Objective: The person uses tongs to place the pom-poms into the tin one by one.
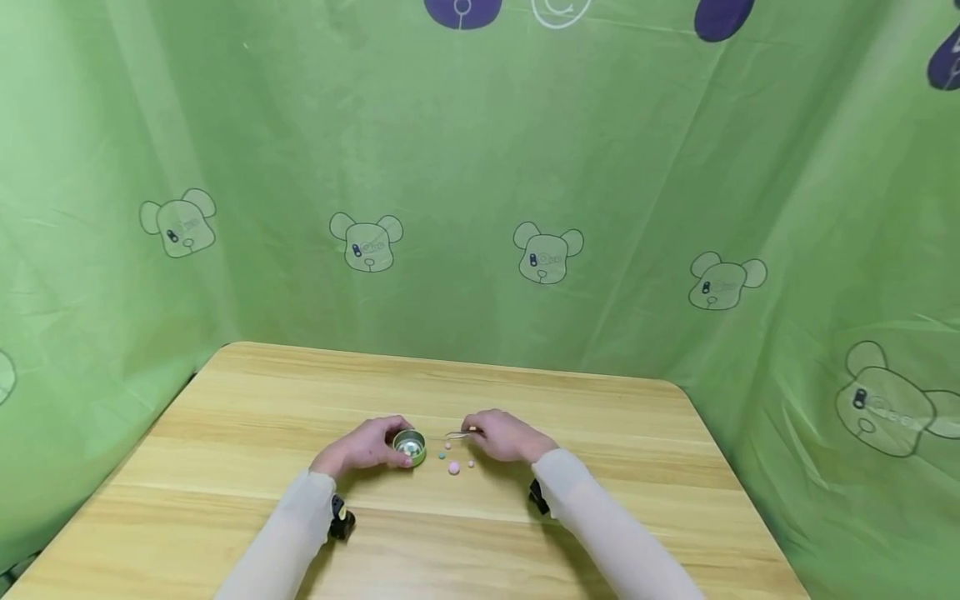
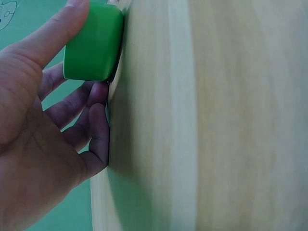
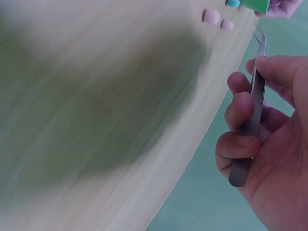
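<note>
My left hand (image 1: pixel 371 443) grips a small round green tin (image 1: pixel 418 458) between thumb and fingers, on the wooden table. The tin is open at the top, and a few small pale balls lie on its silvery inside. In the left wrist view, the smooth green wall of the tin (image 2: pixel 94 45) shows under the thumb. My right hand (image 1: pixel 508 437) holds metal tweezers (image 3: pixel 256 96) with bent tips. Those tips are parted and point toward the tin, with no ball visible between them. Between the hands lie a larger pink ball (image 1: pixel 453 468), a teal ball (image 1: pixel 442 456) and small pink balls (image 1: pixel 471 464).
The light wooden table (image 1: pixel 360 550) has rounded far corners. A green curtain (image 1: pixel 450 317) printed with bear heads hangs behind it and along both sides. Dark wrist cameras (image 1: pixel 342 521) sit under both forearms, close to the tabletop.
</note>
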`<state>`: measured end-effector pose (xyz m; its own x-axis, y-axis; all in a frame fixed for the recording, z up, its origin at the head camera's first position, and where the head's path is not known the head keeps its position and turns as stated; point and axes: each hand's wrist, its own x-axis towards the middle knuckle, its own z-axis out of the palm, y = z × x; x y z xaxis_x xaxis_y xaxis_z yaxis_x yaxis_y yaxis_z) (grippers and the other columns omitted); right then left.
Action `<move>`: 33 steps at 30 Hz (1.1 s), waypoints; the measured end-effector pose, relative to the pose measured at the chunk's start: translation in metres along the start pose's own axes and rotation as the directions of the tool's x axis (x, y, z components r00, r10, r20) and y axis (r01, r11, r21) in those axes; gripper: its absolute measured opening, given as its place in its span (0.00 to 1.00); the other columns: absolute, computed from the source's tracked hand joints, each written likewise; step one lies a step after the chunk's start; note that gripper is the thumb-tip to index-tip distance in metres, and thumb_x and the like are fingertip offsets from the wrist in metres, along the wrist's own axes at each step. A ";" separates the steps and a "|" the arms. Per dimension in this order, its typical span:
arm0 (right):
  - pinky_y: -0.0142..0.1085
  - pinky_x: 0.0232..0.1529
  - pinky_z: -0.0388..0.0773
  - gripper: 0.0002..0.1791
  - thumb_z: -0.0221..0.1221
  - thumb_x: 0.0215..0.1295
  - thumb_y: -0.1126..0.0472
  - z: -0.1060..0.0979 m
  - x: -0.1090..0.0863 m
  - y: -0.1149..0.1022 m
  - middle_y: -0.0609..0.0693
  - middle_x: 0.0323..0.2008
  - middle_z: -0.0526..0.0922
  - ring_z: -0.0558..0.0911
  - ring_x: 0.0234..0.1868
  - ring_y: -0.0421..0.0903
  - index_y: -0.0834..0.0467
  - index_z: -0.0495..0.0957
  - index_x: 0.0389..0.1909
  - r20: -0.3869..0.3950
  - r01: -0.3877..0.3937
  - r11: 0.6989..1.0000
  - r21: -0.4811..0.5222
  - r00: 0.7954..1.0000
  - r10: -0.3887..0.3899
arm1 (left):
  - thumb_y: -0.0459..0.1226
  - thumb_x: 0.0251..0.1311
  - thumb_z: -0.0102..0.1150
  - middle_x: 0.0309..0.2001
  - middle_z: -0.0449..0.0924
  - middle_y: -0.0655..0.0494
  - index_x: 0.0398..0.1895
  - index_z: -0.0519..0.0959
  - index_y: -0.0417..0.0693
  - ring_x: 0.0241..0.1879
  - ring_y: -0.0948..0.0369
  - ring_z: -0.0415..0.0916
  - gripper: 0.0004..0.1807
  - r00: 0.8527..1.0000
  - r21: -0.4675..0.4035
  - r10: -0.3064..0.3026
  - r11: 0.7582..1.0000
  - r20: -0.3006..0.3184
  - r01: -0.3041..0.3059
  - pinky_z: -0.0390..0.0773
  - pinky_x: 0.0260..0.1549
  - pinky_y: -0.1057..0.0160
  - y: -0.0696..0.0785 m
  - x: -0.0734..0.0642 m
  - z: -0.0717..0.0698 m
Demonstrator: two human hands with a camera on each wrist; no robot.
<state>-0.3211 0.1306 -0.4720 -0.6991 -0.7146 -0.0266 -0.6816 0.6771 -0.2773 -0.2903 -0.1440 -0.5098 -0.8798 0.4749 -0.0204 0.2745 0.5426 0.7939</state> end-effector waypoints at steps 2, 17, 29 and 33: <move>0.41 0.49 0.75 0.10 0.50 0.71 0.59 0.001 -0.002 0.003 0.46 0.42 0.81 0.79 0.44 0.43 0.54 0.78 0.46 -0.001 -0.002 1.000 -0.002 1.000 0.002 | 0.39 0.50 0.71 0.43 0.78 0.55 0.50 0.74 0.45 0.45 0.57 0.74 0.24 1.000 -0.004 0.000 1.000 0.000 0.000 0.72 0.49 0.52 0.000 0.000 0.000; 0.39 0.45 0.75 0.08 0.51 0.70 0.60 -0.001 -0.032 0.014 0.44 0.39 0.81 0.79 0.41 0.41 0.53 0.78 0.44 -0.013 0.022 0.999 -0.032 1.000 -0.023 | 0.40 0.50 0.71 0.41 0.77 0.58 0.49 0.74 0.47 0.43 0.59 0.73 0.23 1.000 0.000 0.011 1.000 0.010 -0.011 0.73 0.47 0.55 -0.005 0.003 0.001; 0.37 0.43 0.76 0.08 0.53 0.70 0.59 0.004 -0.050 0.018 0.42 0.38 0.80 0.77 0.39 0.38 0.52 0.78 0.44 -0.008 0.035 0.999 -0.041 0.999 -0.035 | 0.40 0.50 0.71 0.41 0.78 0.56 0.49 0.74 0.45 0.43 0.59 0.73 0.23 1.000 -0.006 0.011 1.000 0.007 -0.011 0.72 0.47 0.54 -0.003 0.002 0.000; 0.37 0.43 0.76 0.08 0.53 0.69 0.58 0.005 -0.053 0.019 0.42 0.38 0.80 0.77 0.38 0.37 0.52 0.78 0.44 -0.002 0.027 0.999 -0.027 1.000 -0.028 | 0.39 0.50 0.71 0.41 0.78 0.56 0.49 0.74 0.45 0.43 0.58 0.73 0.23 1.000 -0.012 0.011 1.000 0.008 -0.011 0.72 0.47 0.54 -0.002 0.002 0.000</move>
<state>-0.2959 0.1804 -0.4807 -0.6804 -0.7326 -0.0171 -0.7062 0.6618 -0.2515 -0.2927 -0.1443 -0.5118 -0.8738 0.4861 -0.0162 0.2794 0.5289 0.8014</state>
